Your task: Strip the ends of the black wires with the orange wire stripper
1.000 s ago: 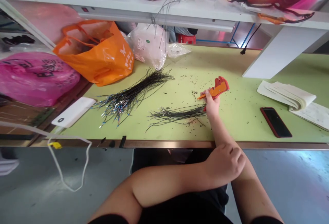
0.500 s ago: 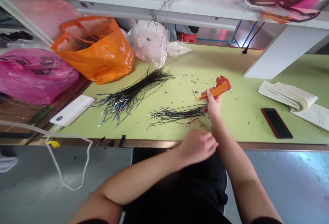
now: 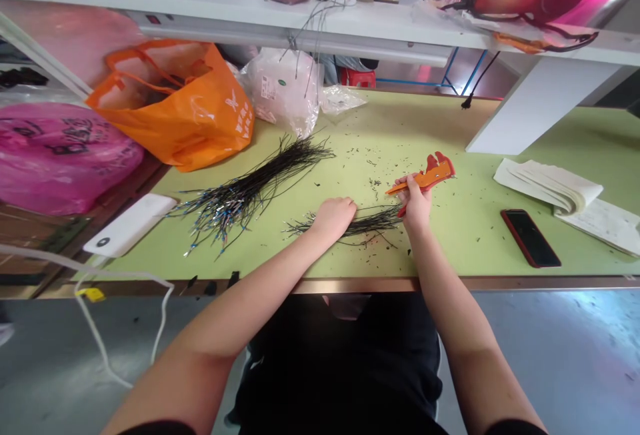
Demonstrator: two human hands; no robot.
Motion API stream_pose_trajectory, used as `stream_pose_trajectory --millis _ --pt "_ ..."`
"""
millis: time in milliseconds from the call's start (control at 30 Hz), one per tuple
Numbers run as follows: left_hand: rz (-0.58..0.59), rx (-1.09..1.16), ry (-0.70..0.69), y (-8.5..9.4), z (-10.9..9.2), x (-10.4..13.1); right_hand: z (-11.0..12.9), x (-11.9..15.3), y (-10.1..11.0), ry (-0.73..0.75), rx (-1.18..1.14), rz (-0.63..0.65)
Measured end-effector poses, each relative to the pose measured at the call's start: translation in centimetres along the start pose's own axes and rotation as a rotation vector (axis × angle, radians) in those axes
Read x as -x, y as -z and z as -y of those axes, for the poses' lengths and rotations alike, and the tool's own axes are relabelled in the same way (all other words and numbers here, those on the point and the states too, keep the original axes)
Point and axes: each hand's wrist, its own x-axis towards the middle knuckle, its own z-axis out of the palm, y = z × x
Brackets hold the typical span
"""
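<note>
My right hand (image 3: 416, 203) is wrapped around an orange and red wire stripper (image 3: 434, 174), its jaws pointing away to the right. A small bundle of thin black wires (image 3: 373, 223) lies just left of that hand, with light metal tips at the left end. My left hand (image 3: 336, 217) rests on the middle of this bundle, its fingers curled down and closed on the wires; the fingertips are partly hidden. A larger bundle of black wires (image 3: 265, 178), with blue and silver ends, lies farther back to the left.
Dark scraps (image 3: 373, 183) dot the green tabletop (image 3: 400, 125). At left are a white power bank (image 3: 127, 225) with a cable, an orange bag (image 3: 185, 112) and a pink bag (image 3: 65, 155). A phone (image 3: 531, 238) and papers (image 3: 550, 185) lie right. A white shelf (image 3: 200, 2) runs overhead.
My left hand has moved from the table's front edge forward and left onto the small wire bundle. My right hand keeps the wire stripper in nearly the same place. The view has shifted slightly.
</note>
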Motion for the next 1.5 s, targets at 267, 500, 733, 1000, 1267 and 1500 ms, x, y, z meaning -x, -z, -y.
stream_pose_trajectory --millis 267,500,733,1000,1267,1500 --pt "0.071 -0.056 -0.049 1.0 -0.6 -1.0 0.5 0.4 -0.4 -0.029 0.0 -0.003" --pt "0.108 -0.031 -0.076 1.1 -0.5 -1.8 0.3 0.4 -0.2 -0.03 0.03 0.013" --pt "0.073 0.026 -0.035 1.9 0.7 -1.1 0.8 0.4 -0.3 -0.039 0.001 -0.013" --pt "-0.171 0.246 0.098 4.5 3.5 1.3 0.8 0.0 0.1 -0.028 -0.078 -0.06" --pt "-0.375 0.338 0.131 5.6 5.1 5.7 0.9 0.7 -0.2 -0.135 -0.128 0.11" --pt "-0.342 0.352 0.135 5.8 4.7 8.1 0.8 2.2 -0.7 -0.136 -0.011 0.361"
